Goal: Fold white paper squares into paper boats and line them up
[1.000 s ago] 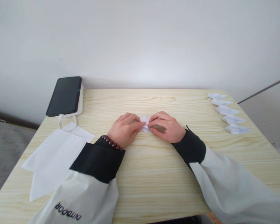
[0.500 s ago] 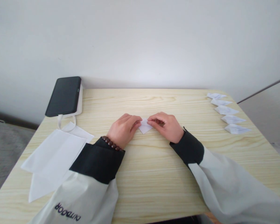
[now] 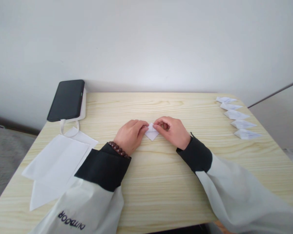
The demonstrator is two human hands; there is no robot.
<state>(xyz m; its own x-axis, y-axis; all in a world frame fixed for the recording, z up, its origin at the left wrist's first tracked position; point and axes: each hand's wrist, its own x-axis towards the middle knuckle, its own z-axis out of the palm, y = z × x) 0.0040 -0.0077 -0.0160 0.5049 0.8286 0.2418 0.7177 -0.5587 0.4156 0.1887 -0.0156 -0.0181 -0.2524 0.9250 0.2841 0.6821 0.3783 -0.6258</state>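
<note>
Between my hands, near the middle of the table, is a small piece of folded white paper, its lower corner pointing toward me. My left hand pinches its left edge between thumb and fingers. On the opposite edge, the thumb and index finger of my right hand are closed, and the other fingers curl inward. A small raised flap shows at the top of the paper between the fingertips. The side corners are hidden under my fingers.
Several folded white paper shapes lie in a column at the table's right edge. Overlapping white sheets rest on the left. Behind them, a dark-screened device with a white cable sits near the wall.
The upper part of the folded paper now shows a narrow raised flap between my fingertips. My right fingers have shifted slightly left; both hands keep their pinch.
</note>
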